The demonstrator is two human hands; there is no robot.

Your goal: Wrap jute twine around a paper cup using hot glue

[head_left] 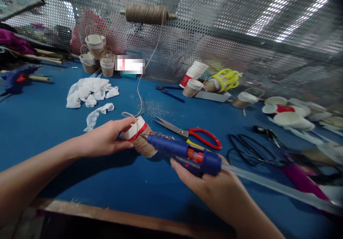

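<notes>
A: What is the left hand (107, 138) doing?

B: It is pinching a paper cup (144, 147) between thumb and fingers. The cup is tilting over the blue table (150, 199), in front of the person, with brown twine covering its lower part and a red band and a white end showing nearer the fingers.

A: And the right hand (211, 185)?

B: It is closing around a blue glue gun (171, 146), though the gun's body is hiding part of the grip. A long glue stick (265, 181) is trailing out of the back.

A: Is the nozzle touching the cup?

B: It is pointing right at the red band, but the view is not showing clearly whether the two are meeting.

A: Where is the loose twine (157, 45) coming from?

B: It is hanging from a spool (146, 14) on the mesh wall and running down to the cup, by the left fingers.

A: What is lying around the hands?

B: Red-handled scissors (183, 133) are resting just beyond the gun, pliers (171, 93) are lying farther back, and white lace pieces (88, 90) are sitting beyond the left hand.
</notes>
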